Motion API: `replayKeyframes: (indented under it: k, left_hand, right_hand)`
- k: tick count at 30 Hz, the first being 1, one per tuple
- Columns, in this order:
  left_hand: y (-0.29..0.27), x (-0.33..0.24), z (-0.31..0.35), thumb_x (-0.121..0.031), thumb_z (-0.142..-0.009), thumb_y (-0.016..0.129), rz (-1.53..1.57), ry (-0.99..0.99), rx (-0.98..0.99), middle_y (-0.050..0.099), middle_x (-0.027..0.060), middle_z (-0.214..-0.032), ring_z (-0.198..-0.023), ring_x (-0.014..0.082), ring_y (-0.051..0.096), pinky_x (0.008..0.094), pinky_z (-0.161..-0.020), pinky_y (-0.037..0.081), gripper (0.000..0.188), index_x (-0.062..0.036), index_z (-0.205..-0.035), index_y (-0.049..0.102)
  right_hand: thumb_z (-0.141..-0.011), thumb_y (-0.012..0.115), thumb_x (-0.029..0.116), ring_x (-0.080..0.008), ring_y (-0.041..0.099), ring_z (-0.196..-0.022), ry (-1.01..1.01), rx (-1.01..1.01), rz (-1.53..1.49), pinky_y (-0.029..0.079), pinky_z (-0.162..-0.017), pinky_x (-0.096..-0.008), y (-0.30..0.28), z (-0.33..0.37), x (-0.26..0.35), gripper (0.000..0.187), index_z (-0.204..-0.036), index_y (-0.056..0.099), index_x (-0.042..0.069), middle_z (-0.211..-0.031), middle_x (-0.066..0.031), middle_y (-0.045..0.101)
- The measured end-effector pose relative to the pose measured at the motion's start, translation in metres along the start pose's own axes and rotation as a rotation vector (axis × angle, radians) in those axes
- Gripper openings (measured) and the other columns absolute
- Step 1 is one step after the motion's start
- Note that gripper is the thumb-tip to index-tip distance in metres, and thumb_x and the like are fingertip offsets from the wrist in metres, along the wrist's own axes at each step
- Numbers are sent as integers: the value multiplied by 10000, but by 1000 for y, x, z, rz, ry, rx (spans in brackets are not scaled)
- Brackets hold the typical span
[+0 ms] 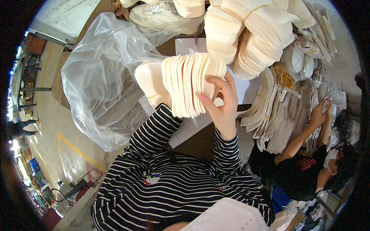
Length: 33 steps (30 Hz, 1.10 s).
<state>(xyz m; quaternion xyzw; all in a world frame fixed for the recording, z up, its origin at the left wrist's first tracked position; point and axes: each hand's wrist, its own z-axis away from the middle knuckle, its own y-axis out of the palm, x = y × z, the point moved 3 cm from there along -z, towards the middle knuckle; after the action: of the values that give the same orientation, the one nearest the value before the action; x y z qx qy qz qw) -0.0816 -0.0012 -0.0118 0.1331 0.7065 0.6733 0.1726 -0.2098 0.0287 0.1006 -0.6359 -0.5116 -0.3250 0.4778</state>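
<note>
A thick stack of cream insoles is held up in front of me, its layers fanned apart at the edges. My right hand grips its right end, with the thumb on the near layers and the fingers bent around the edge. Only a sliver of my left hand shows at the sleeve cuff; its fingers are hidden behind the stack. Against the stack's left side is another cream bundle with a thin yellow band around it.
A clear plastic bag of greyish pieces lies left. Banded insole bundles pile up at the back, beside a wrapped shoe. Papers lie beneath. At right are more bundles, yellow bands and a co-worker's arm.
</note>
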Motion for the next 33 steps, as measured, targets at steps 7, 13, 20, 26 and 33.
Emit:
replayKeyframes:
  k: [7, 13, 20, 26, 33]
  left_hand:
    - [0, 0, -2, -492, -997, 463, 4, 9, 6, 496, 176, -1432, -1264, 314, 542, 494, -1065, 463, 654, -59, -1480, 385]
    - [1, 0, 2, -486, -998, 464, 7, -3, 2, 501, 179, -1426, -1257, 314, 548, 494, -1061, 467, 648, -55, -1477, 389]
    - [-1, 1, 3, -478, -999, 466, 3, -10, -4, 506, 182, -1419, -1249, 315, 554, 494, -1057, 471, 641, -52, -1473, 395]
    - [-1, 1, -1, -471, -1000, 468, 3, 1, 1, 511, 185, -1413, -1243, 315, 560, 493, -1054, 475, 635, -48, -1469, 399]
    - [2, -1, -3, -463, -1002, 470, 0, 18, 12, 517, 188, -1406, -1235, 316, 567, 493, -1050, 479, 628, -45, -1465, 405]
  right_hand:
    - [-844, 689, 43, -294, 580, -1096, -8, -50, -12, 474, -877, -339, -1, 1, -8, 202, -1036, 628, 42, -1362, -206, 490]
    - [-793, 770, 89, -290, 576, -1088, 48, -44, -12, 463, -877, -328, -1, 3, -5, 237, -980, 634, 40, -1291, -205, 534]
    - [-763, 794, 81, -274, 616, -991, 69, -73, -28, 492, -797, -313, 0, 4, -9, 258, -959, 630, 43, -1219, -169, 581]
    - [-835, 668, -3, -187, 591, -1042, -10, -130, 115, 510, -831, -288, -3, 7, -10, 204, -1032, 627, 31, -1312, -166, 486]
    - [-802, 718, 67, -411, 445, -1303, -173, -79, 199, 373, -1068, -446, 0, -1, -1, 261, -1060, 677, 72, -1436, -257, 384]
